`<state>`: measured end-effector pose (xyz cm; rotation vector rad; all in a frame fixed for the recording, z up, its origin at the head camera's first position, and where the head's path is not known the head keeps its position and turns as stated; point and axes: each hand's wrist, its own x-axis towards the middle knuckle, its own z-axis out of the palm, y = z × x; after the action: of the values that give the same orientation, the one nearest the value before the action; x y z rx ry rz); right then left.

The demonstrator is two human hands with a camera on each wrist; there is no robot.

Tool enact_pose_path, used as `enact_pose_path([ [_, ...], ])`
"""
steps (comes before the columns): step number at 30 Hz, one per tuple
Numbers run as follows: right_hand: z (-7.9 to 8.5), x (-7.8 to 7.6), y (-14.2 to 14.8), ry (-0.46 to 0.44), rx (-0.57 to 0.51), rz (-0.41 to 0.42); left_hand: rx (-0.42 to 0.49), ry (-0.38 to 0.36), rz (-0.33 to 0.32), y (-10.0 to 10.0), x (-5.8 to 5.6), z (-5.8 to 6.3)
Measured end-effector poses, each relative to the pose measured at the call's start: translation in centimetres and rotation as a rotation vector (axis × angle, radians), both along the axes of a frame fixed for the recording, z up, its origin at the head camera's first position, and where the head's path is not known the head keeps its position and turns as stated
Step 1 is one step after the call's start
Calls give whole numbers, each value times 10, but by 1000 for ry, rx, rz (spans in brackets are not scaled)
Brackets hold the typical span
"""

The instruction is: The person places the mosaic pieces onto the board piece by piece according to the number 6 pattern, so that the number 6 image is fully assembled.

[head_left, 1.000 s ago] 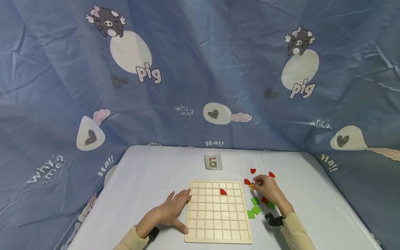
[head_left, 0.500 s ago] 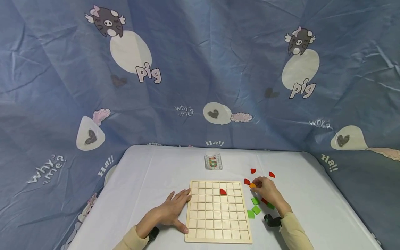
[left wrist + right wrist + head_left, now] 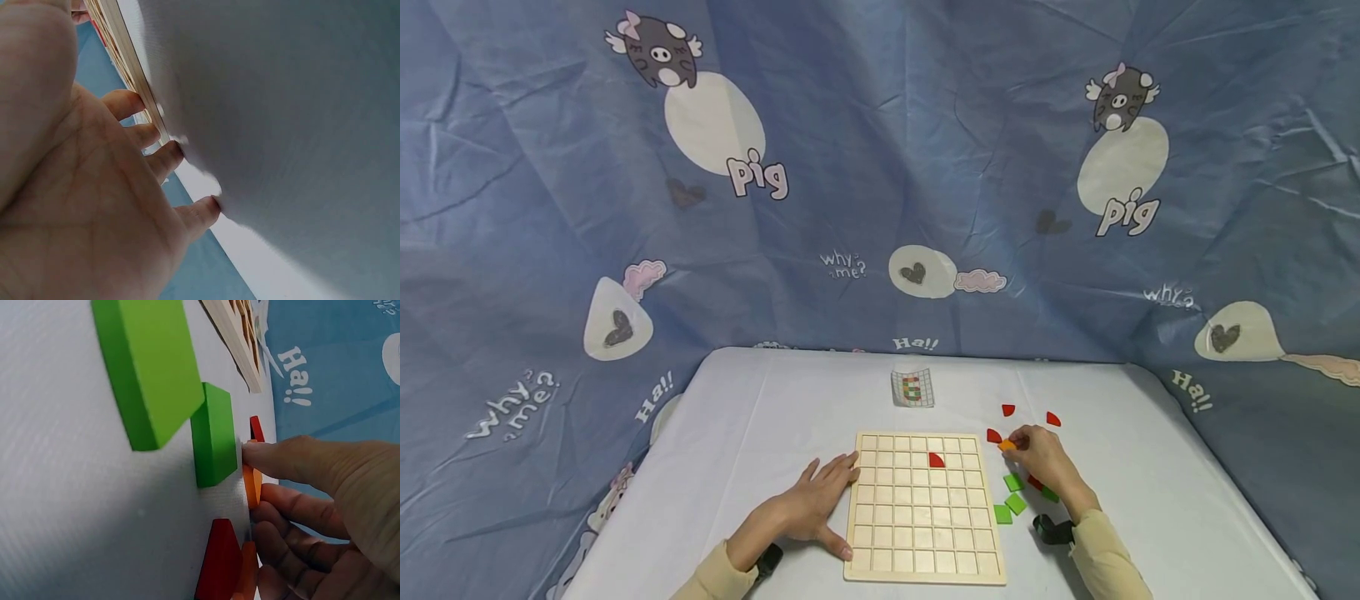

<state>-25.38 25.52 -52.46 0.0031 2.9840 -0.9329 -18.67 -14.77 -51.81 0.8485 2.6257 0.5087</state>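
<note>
An orange tile (image 3: 1007, 446) lies on the table right of the wooden grid board (image 3: 923, 497). My right hand (image 3: 1043, 457) pinches this tile, thumb on one edge and a fingertip at the opposite one in the right wrist view. Left of the board, my left hand (image 3: 811, 505) is spread, its fingertips and thumb touching the board's left rim. One red quarter-round piece (image 3: 936, 460) sits in a cell near the board's top. Beside the right hand's fingertips is another red quarter-round piece (image 3: 994, 436). Green square tiles (image 3: 1013, 482) lie just below that hand.
Two more red quarter-round pieces (image 3: 1008, 410) lie beyond the right hand. A red tile (image 3: 220, 559) and an orange piece (image 3: 248, 569) rest near its fingers. A small printed card with a coloured grid pattern (image 3: 912, 388) lies behind the board. Patterned blue cloth (image 3: 880, 208) hangs behind the table.
My right hand has shifted slightly down and taken the orange tile between thumb and fingers; more of the tile now shows at the fingertips. My left hand has stayed at the board.
</note>
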Motion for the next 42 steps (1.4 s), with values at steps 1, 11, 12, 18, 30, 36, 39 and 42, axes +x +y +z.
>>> enact_pose_path([
  [1, 0, 0, 0, -2, 2, -4, 1, 0, -1, 0, 0, 0],
  [11, 0, 0, 0, -32, -29, -3, -2, -3, 3, 0, 0, -1],
  [12, 0, 1, 0, -32, -33, -3, -2, -1, 2, 0, 0, -1],
  [18, 0, 2, -1, -13, -39, 1, 4, 7, -8, -2, -1, -4],
  [30, 3, 6, -5, 43, -58, 17, -4, 11, -7, -2, -2, -6],
  [36, 10, 8, -14, 93, -76, 72, -13, 14, -3, -2, -2, -6],
  [39, 14, 9, -22, 95, -91, 103, -12, 14, -4, -2, -1, -6],
  [42, 17, 10, -30, 101, -110, 138, -7, 10, -4, -2, -1, -5],
])
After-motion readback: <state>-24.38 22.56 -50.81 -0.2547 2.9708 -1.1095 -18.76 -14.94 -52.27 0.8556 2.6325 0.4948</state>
